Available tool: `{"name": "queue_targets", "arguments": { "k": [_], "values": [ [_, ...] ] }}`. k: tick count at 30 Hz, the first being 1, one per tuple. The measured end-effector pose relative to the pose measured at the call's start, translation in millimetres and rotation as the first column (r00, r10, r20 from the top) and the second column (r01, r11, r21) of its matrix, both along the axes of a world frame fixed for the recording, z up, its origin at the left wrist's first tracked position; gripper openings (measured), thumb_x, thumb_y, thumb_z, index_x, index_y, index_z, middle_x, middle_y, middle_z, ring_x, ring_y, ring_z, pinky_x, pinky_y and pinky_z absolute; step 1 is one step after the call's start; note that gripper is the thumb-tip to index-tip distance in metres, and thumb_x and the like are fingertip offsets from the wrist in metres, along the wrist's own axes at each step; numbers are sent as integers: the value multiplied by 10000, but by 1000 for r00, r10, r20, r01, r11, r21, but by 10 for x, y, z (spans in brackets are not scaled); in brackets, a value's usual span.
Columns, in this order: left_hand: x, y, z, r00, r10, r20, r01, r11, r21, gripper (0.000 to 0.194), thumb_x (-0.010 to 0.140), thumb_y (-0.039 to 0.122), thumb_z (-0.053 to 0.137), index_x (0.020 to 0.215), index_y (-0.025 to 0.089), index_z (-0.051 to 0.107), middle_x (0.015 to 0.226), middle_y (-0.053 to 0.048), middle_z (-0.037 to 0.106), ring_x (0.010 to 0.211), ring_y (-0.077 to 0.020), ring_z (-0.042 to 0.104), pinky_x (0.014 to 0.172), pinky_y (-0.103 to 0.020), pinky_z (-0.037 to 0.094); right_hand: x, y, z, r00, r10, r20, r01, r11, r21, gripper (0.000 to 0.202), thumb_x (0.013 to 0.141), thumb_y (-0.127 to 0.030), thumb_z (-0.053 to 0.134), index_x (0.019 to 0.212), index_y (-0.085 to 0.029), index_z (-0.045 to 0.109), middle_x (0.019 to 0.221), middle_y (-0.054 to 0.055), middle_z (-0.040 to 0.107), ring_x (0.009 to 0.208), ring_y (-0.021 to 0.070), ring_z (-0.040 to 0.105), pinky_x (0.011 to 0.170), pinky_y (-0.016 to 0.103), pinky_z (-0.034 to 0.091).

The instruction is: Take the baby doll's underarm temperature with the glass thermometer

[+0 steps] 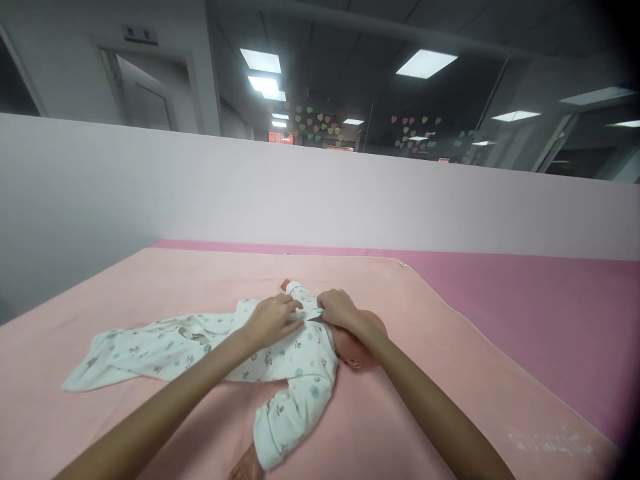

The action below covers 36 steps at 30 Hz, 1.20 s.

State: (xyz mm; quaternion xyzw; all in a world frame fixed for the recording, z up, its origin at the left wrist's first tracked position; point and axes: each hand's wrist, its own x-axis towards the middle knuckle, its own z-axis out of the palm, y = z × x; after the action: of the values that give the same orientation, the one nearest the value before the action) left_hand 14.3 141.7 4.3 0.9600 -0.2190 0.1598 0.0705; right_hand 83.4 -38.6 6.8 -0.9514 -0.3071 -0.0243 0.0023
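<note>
One smooth-headed doll [353, 348], soft printed onesie [307, 352]; right hand [340, 309] pinching thin flap [313, 315]; left hand [274, 320] curled, grip unclear.

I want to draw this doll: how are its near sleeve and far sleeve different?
The near sleeve reaches towards you and bends, while the far sleeve points away. The near sleeve looks big and shows lots of its printed pictures; the far sleeve looks small, so its pictures are harder to see. Both are white with little prints.

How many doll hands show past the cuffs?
2: far doll hand at the far cuff; near doll hand at the near cuff, partly cut off by the bottom edge.
</note>
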Motion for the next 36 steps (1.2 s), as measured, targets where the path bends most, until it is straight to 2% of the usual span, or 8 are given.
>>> {"name": "queue_targets", "arguments": {
  "k": [3, 7, 12, 16, 20, 23, 28, 36],
  "values": [
    [142, -349, -184, 999, 29, 39, -29, 1000, 7, 298, 830, 418, 443, 986, 191, 557, 908, -62, 601, 844, -201, 556, 700, -283, 417, 42, -3, -36, 1000, 6, -17, -6, 1000, 21, 108, 686, -151, 558, 773, -179, 617, 790, 33, 645, 710, 144, 556, 581, 226, 292],
    [261, -481, -278, 998, 44, 33, -45, 998, 42, 213, 770, 224, 487, 964, 171, 557, 857, -60, 616, 823, -213, 563, 694, -296, 413, 92, -24, -72, 999, 20, -46, -18, 999, 40, 110, 693, -147, 549, 779, -166, 616, 780, 33, 634, 681, 124, 542, 536, 206, 288],
    [319, -405, -208, 998, 32, -59, -41, 986, -161, 237, 800, 186, 406, 861, 202, 634, 820, -34, 641, 783, -176, 576, 643, -258, 391, 184, -31, -63, 998, 1, -65, 3, 998, 64, 179, 680, -137, 558, 850, -160, 607, 851, 35, 636, 732, 115, 543, 541, 182, 301],
    [394, -324, -101, 991, -64, -119, 14, 925, -379, 284, 824, 285, 405, 857, 194, 672, 818, -23, 664, 737, -152, 569, 656, -243, 397, 265, -3, -42, 995, -30, -94, 34, 998, 48, 193, 658, -154, 593, 849, -152, 614, 840, 42, 646, 721, 121, 557, 532, 179, 311],
    [442, -283, -70, 985, -113, -132, 29, 856, -516, 308, 817, 342, 418, 855, 202, 689, 840, -7, 675, 739, -145, 566, 682, -237, 409, 314, 31, -28, 990, -50, -136, 51, 999, 1, 184, 590, -193, 669, 765, -144, 637, 757, 47, 657, 659, 134, 569, 510, 186, 318],
    [442, -277, -75, 978, -136, -156, 28, 833, -553, 328, 814, 365, 417, 894, 209, 694, 868, -8, 681, 755, -151, 568, 696, -241, 417, 337, 37, -27, 986, -68, -155, 66, 998, -18, 225, 558, -194, 697, 772, -148, 647, 756, 49, 664, 655, 140, 580, 510, 187, 330],
    [415, -274, -36, 977, -142, -156, 36, 840, -541, 315, 814, 358, 423, 944, 241, 685, 872, 17, 684, 746, -146, 570, 760, -269, 415, 329, 13, -31, 984, -91, -153, 93, 996, 8, 293, 548, -204, 702, 833, -197, 635, 837, 25, 662, 713, 142, 596, 512, 176, 339],
    [373, -258, 13, 971, -161, -176, 42, 843, -536, 294, 790, 394, 470, 883, 234, 698, 828, 14, 686, 727, -144, 573, 838, -292, 404, 252, 25, -5, 989, -70, -130, 75, 996, 38, 190, 652, -121, 586, 823, -180, 644, 844, 44, 664, 731, 136, 597, 533, 177, 338]
  ]
}}
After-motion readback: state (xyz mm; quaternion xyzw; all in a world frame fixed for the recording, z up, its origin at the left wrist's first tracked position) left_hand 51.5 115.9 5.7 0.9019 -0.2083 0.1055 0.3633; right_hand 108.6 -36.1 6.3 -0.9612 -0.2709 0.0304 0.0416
